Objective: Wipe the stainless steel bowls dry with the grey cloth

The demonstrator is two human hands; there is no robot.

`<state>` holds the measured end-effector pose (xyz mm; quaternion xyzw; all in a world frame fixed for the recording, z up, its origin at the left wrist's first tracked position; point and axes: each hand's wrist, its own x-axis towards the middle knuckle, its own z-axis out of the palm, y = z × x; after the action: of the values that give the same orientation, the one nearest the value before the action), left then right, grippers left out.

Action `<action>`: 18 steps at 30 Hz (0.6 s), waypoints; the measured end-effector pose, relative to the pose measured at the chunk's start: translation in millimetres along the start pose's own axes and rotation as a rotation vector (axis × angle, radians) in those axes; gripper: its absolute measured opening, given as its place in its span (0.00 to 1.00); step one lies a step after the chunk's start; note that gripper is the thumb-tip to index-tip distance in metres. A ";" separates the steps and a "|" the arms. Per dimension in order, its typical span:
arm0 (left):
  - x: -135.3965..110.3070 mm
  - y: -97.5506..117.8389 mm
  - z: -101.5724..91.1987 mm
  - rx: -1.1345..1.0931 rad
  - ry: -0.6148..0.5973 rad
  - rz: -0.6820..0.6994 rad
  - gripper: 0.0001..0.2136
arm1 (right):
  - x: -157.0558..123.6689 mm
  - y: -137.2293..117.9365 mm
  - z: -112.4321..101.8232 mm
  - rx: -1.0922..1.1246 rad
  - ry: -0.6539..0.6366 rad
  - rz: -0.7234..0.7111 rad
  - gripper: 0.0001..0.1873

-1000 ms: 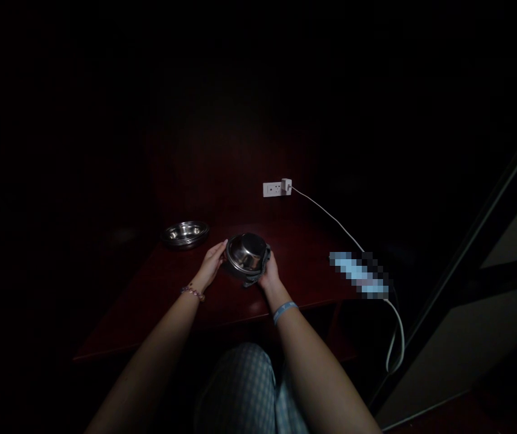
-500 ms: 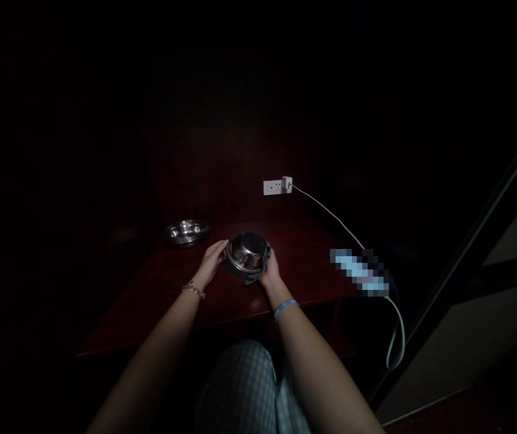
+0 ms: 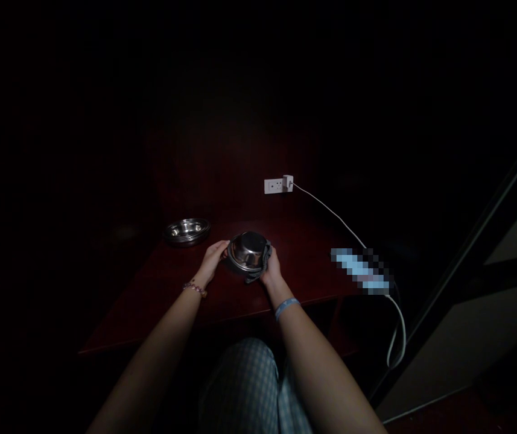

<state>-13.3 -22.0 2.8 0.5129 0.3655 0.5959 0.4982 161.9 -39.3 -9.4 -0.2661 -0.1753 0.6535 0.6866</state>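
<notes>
A small steel bowl (image 3: 246,251) is held just above the dark red table (image 3: 163,295), tilted toward me. My left hand (image 3: 213,258) cups its left rim with curled fingers. My right hand (image 3: 271,269) presses a grey cloth (image 3: 262,265) against the bowl's right side and underside. A second, shallower steel dish (image 3: 186,230) rests on the table to the left, apart from both hands.
A white wall socket with a plugged charger (image 3: 279,184) sits behind the table, and its white cable (image 3: 330,214) runs right to a blurred device (image 3: 361,271) on the table's right edge. A dark door frame (image 3: 475,253) stands at right. The surroundings are very dark.
The bowl and both hands have barely shifted; the bowl sits slightly lower and less tilted than a second ago.
</notes>
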 end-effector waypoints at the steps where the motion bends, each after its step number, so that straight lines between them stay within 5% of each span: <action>1: 0.6 -0.1 -0.3 0.009 0.000 -0.005 0.14 | 0.3 -0.2 -0.3 -0.008 -0.002 -0.008 0.15; 18: 1.2 -2.0 2.3 0.074 0.026 0.033 0.11 | 2.1 2.0 1.9 0.019 0.026 -0.012 0.14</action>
<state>-10.6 -20.5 1.6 0.5292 0.3850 0.5967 0.4644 159.3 -37.0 -9.2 -0.2667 -0.1616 0.6476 0.6953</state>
